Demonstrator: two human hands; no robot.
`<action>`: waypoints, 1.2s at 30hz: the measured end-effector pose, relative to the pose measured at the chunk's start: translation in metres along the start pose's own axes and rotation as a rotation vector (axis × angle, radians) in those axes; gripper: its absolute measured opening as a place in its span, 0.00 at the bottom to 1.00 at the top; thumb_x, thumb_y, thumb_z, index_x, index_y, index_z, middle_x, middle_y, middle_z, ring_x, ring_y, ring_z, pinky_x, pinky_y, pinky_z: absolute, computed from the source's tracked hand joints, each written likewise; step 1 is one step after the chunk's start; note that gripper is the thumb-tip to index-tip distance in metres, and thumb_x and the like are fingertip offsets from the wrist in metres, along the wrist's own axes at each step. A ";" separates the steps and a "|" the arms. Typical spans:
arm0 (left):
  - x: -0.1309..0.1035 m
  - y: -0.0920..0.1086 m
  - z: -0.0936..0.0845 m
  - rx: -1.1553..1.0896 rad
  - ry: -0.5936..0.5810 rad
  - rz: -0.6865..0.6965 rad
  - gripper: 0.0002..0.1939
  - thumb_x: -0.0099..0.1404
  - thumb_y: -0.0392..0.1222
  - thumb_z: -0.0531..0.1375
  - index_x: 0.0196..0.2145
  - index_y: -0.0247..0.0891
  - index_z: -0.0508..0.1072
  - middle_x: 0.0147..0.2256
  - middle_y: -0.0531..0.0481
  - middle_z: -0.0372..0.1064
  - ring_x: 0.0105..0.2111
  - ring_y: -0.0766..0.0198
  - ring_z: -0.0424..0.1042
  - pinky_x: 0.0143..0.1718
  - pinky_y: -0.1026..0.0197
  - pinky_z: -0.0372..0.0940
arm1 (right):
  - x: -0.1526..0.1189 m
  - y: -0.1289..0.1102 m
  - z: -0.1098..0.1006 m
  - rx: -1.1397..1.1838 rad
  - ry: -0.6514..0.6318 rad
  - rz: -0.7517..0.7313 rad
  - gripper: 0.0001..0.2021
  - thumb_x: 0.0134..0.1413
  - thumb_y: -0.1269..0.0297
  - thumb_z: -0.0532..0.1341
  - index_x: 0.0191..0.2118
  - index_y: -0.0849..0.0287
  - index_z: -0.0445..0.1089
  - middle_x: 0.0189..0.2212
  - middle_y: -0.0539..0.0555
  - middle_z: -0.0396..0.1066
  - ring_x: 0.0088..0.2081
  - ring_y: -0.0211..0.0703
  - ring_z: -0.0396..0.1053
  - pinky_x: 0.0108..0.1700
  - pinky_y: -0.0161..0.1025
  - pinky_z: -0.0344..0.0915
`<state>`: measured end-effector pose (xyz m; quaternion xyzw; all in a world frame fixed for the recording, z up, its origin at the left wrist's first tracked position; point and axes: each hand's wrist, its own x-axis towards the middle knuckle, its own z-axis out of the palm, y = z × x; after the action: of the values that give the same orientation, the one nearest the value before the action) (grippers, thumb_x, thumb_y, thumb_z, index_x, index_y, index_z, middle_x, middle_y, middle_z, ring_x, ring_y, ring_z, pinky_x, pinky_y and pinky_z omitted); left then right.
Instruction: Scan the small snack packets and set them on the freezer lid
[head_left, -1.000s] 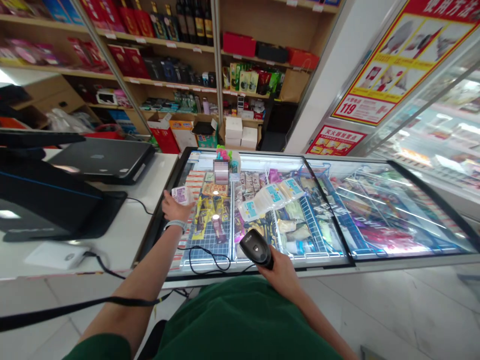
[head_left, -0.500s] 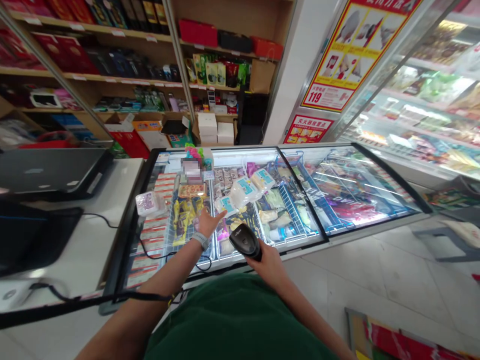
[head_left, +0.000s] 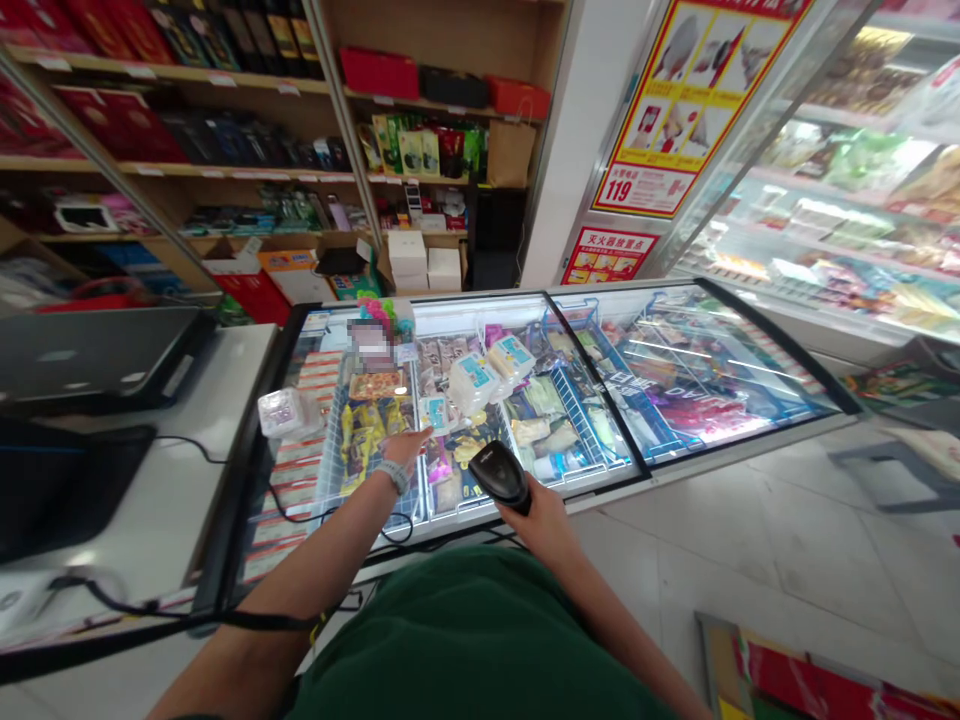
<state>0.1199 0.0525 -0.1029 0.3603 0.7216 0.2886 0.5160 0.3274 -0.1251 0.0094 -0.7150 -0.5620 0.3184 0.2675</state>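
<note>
My right hand (head_left: 541,514) grips a black barcode scanner (head_left: 501,474) over the near edge of a glass-topped chest freezer (head_left: 660,460). My left hand (head_left: 406,446) reaches out across the glass with fingers apart, close to a small white packet with blue print (head_left: 433,411). Two more white-and-blue packets (head_left: 489,368) lie on the glass just beyond. A clear pack with purple print (head_left: 281,412) sits on the freezer's left edge, well left of my left hand. A grey band is on my left wrist.
A white counter (head_left: 187,400) on the left carries a closed laptop (head_left: 97,355), a black till screen (head_left: 60,480) and cables. Shelves of boxed goods (head_left: 225,130) stand behind. A tall glass chiller (head_left: 840,190) is at the right; the tiled floor (head_left: 750,580) lies below.
My left hand put the purple-print pack down on the freezer's left edge and moved right toward the white-and-blue packets. The view swung right. The scanner stayed in my right hand.
</note>
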 end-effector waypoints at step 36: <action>-0.067 0.013 -0.147 0.092 0.039 0.471 0.24 0.50 0.60 0.66 0.33 0.36 0.74 0.29 0.49 0.72 0.31 0.60 0.69 0.34 0.61 0.63 | 0.038 -0.053 0.038 -0.124 -0.204 -0.307 0.11 0.49 0.65 0.63 0.40 0.59 0.70 0.33 0.54 0.75 0.36 0.48 0.73 0.34 0.35 0.59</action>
<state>-0.0034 -0.0014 -0.0119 0.5359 0.6401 0.3747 0.4034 0.2711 -0.0756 0.0185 -0.6000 -0.7072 0.3093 0.2102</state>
